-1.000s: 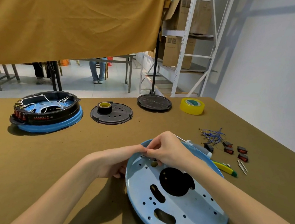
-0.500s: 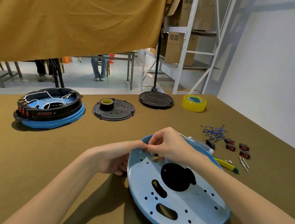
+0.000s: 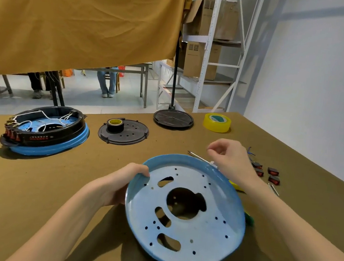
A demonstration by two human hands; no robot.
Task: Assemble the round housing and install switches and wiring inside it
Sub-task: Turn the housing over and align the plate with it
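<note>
Open brown tabletop (image 3: 58, 181) left of tilted blue round perforated plate (image 3: 185, 213); right side crowded: 4 red-black rocker switches (image 3: 268, 173), screwdriver shaft (image 3: 198, 157)

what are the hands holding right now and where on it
The left hand grips the blue round plate by its left rim. The right hand hangs above the far rim, fingers curled; whether it pinches anything cannot be told.
</note>
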